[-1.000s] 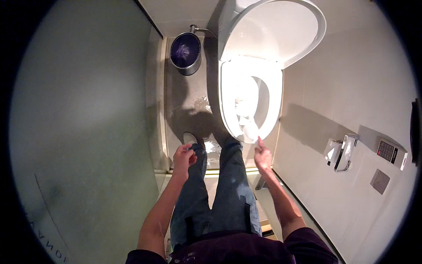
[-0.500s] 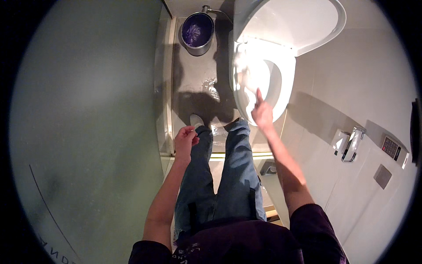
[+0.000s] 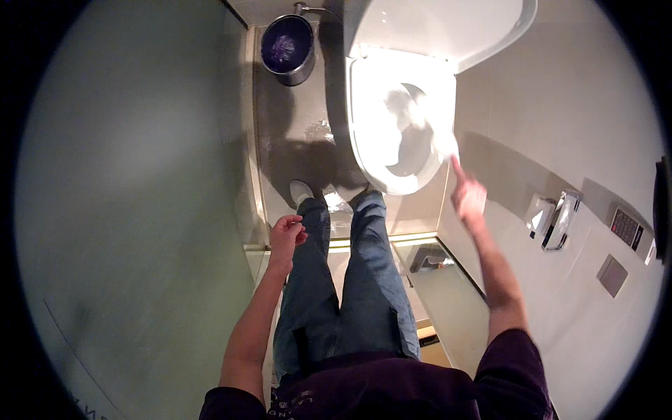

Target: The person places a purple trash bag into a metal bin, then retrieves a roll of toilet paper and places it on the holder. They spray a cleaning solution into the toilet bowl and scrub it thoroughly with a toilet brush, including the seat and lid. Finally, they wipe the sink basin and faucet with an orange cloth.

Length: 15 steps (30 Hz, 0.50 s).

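A white toilet (image 3: pixel 364 126) stands before me on the right, with its lid (image 3: pixel 420 28) up and its seat down. Above the right edge of the seat, my right hand (image 3: pixel 469 196) is closed with the index finger stretched forward. It grips a white thing (image 3: pixel 444 145) that reaches toward the bowl; strong glare hides its shape and kind. My left hand (image 3: pixel 287 234) hangs in front of my left leg, fingers loosely curled and apart, with nothing visible in them.
A round dark bin (image 3: pixel 290 66) with a purple liner stands left of the toilet. Wet patches shine on the floor (image 3: pixel 318 133). Along the left runs a frosted glass panel (image 3: pixel 140 210). On the right wall are a metal paper holder (image 3: pixel 562 220) and a button panel (image 3: pixel 625 227).
My right hand has moved right, from over the front of the bowl to beside the seat, with the white thing. The whole view has shifted slightly. My left hand stays loosely curled.
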### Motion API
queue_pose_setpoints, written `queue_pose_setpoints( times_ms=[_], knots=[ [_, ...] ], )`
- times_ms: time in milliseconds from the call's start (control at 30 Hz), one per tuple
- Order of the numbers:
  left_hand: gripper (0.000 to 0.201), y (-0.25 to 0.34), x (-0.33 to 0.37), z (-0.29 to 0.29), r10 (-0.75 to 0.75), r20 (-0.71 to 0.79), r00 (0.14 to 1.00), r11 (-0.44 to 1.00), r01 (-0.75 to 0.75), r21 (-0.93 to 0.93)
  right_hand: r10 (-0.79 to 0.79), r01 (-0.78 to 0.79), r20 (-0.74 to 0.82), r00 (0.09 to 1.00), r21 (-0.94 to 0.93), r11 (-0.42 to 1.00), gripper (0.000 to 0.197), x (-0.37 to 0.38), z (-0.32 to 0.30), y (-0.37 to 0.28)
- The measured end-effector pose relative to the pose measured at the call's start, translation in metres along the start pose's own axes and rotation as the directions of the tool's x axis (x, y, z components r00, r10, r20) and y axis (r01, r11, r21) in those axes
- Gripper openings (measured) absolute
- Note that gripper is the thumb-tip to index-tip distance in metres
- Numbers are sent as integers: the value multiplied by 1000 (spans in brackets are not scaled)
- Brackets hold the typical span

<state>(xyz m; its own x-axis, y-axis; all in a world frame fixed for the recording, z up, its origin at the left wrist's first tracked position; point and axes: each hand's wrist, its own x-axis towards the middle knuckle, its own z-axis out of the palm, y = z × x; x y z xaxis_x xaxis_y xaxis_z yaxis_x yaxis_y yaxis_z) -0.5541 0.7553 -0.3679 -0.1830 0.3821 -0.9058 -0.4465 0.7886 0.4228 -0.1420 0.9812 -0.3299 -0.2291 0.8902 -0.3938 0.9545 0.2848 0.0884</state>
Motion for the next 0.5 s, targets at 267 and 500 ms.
queue_pose_setpoints(
  times_ms=[267, 500],
  knots=[
    [16, -5, -7, 44, -48, 51, 998, 998, 47, 29, -14, 49, 149, 989, -231, 972, 76, 66, -31, 55],
    [16, -17, 1, 57, -29, 90, 996, 997, 22, 74, 56, -224, 376, 925, 420, 879, 69, -177, 85, -11]
  ],
)
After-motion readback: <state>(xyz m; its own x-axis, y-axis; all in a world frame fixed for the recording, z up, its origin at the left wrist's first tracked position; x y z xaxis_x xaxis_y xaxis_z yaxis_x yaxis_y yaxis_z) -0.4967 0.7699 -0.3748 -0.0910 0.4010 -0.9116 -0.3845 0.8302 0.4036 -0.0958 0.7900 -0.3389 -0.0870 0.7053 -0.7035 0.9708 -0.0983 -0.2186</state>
